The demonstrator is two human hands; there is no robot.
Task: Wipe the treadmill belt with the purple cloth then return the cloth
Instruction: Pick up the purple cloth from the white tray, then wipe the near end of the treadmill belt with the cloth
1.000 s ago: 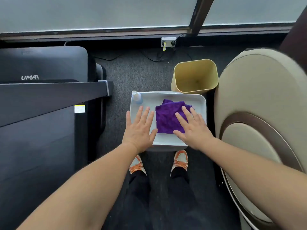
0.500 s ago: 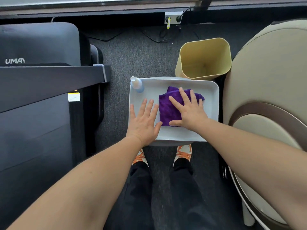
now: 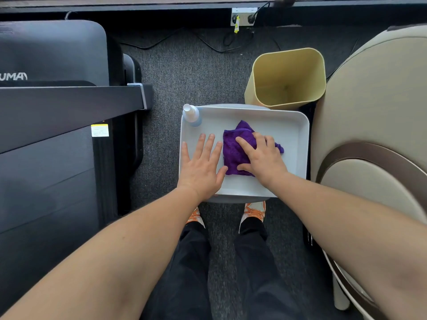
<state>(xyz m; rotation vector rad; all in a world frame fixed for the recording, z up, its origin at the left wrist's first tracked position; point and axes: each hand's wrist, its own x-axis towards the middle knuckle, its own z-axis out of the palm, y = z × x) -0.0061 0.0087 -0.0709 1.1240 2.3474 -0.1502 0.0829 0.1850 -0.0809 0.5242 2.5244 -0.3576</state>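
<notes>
Dark grey carpet [image 3: 191, 72] covers the floor, with a black treadmill [image 3: 53, 139] along the left side and a beige padded chair [image 3: 374, 125] at the right. Between them a white tray [image 3: 293, 125] sits on a low stand, just beyond a pair of orange shoes [image 3: 254, 210].

Both bare forearms reach forward from the near edge and converge on the tray. The left hand [image 3: 202, 167] lies flat, palm down on the tray's left part, fingers straight and slightly spread toward the far side, its thumb touching the purple cloth [image 3: 233, 151]. The right hand [image 3: 262, 158] rests on top of the cloth, knuckles raised and fingers curling into the fabric, thumb at the cloth's near edge, beginning to gather it.

The cloth lies crumpled in the middle of the tray, its long axis running near-left to far-right, one corner poking toward the far side.

A small spray bottle [image 3: 191, 115] stands in the tray's far-left corner. A yellow bin [image 3: 286, 77] stands just beyond the tray.
</notes>
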